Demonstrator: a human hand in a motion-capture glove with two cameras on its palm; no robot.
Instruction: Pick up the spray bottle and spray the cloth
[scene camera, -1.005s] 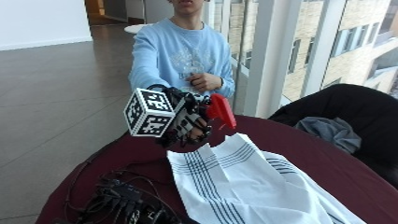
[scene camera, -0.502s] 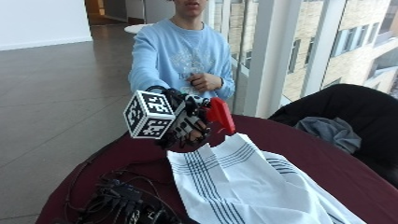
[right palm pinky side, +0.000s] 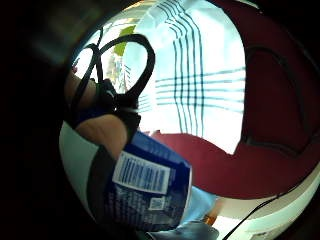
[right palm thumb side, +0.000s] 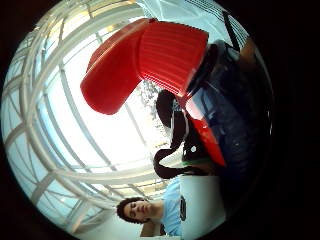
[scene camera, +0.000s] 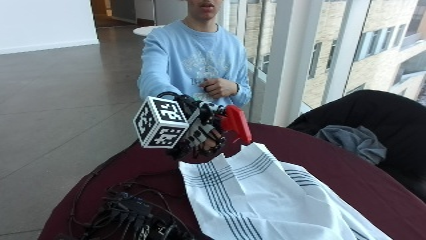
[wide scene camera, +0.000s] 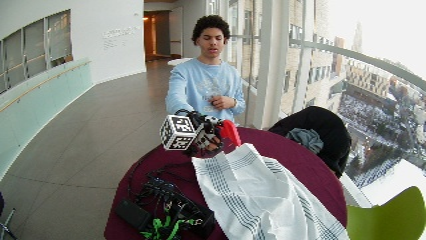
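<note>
In the middle of the outside view the person stands behind a round table (scene camera: 346, 170) covered in dark red, with the right arm stretched forward and slightly down over its far left part, so that the gloved right hand (scene camera: 203, 134) hangs in the air above the tabletop, just past the near corner of the cloth (scene camera: 266, 200). The fingers of that hand are curled round a spray bottle (scene camera: 234, 122), whose red spray head sticks out to the right of the hand and tilts down toward the cloth; the bottle is lifted clear of the table. The little-finger palm view shows the bottle's blue body with a white printed label (right palm pinky side: 150, 185) close against the palm, the white cloth with dark blue stripes (right palm pinky side: 200, 75) spread on the red table beyond it. The thumb-side palm view is filled by the red spray head (right palm thumb side: 150, 60) and the dark blue neck below it, seen against window frames. Whether a finger lies on the trigger cannot be told. The bare left hand (scene camera: 219, 88) is held as a loose fist against the chest, in the upper middle of the frame. The cloth lies flat, running from the centre to the lower right. A tangle of black cables and boxes (scene camera: 133, 215) sits at the lower left of the table, and a black chair with a grey garment (scene camera: 349, 140) stands at the right.
</note>
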